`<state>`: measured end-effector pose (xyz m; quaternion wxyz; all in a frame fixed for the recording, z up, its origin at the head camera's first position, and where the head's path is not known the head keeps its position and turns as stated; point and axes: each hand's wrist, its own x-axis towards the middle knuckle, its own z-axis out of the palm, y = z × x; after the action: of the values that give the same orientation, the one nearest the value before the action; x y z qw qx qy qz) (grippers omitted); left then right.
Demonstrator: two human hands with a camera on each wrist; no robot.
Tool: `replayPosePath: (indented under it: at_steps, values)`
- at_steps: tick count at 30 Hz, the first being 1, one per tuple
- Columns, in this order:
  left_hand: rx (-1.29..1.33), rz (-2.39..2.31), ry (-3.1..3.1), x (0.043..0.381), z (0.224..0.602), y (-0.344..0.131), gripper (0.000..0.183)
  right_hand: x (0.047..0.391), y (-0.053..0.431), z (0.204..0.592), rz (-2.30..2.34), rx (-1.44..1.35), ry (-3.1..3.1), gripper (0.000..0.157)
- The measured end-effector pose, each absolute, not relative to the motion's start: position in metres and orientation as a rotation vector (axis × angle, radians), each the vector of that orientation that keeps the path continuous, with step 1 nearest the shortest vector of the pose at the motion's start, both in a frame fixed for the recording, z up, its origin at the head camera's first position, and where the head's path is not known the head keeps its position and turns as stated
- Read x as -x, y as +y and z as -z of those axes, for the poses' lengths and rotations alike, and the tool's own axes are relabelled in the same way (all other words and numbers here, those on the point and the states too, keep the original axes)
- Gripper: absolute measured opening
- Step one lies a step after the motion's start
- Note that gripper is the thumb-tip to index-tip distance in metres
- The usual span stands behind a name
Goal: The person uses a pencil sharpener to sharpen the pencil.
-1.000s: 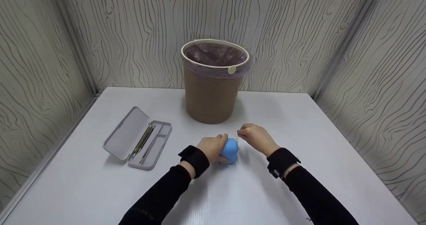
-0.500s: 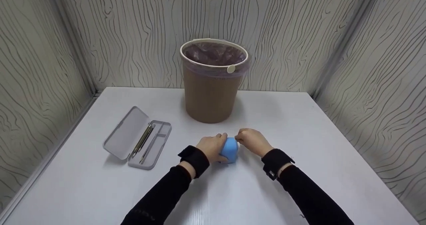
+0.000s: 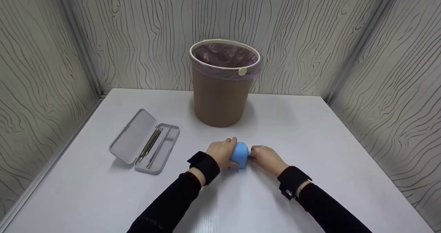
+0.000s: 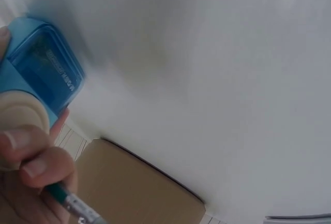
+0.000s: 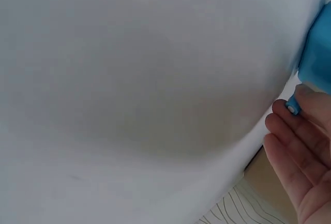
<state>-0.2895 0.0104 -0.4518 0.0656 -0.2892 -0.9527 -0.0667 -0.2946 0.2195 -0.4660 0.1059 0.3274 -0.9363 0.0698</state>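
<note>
A blue crank pencil sharpener (image 3: 241, 155) lies on the white table, gripped by my left hand (image 3: 220, 153) from its left side. In the left wrist view, curled fingers (image 4: 49, 167) lie over the sharpener's round cream face. A green pencil (image 4: 75, 203) with a metal ferrule sticks out below them. The sharpener's clear blue shavings window (image 4: 49, 69) faces this camera. On the other side, my right hand (image 3: 268, 160) pinches the small blue crank knob (image 5: 292, 105) between thumb and fingers. Most of the crank is hidden behind that hand.
An open grey pencil case (image 3: 170, 150) with several pencils (image 3: 151, 144) lies on the left. Behind the hands stands a brown bin (image 3: 220, 98) with a cream rim and purple liner. Wood-patterned panels (image 3: 148, 36) enclose the table on three sides.
My right hand has come down and toward me from above the sharpener's right side, turning the crank from its raised position. My left hand holds the sharpener in nearly the same place.
</note>
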Motion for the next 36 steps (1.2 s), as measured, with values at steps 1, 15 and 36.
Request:
replayPosePath:
  at_steps: [1, 15, 36]
  values:
    - [0.872, 0.204, -2.873, 0.29, 0.452, 0.011, 0.075, 0.292, 0.221, 0.466, -0.202, -0.975, -2.76, 0.005]
    - [0.891, 0.272, -2.868, 0.29, 0.453, 0.013, 0.078, 0.259, 0.239, 0.458, -0.163, -1.157, -2.66, 0.009]
    - [0.919, 0.171, -2.916, 0.293, 0.448, 0.012, 0.077, 0.266, 0.241, 0.411, -0.184, -1.122, -2.527, 0.008]
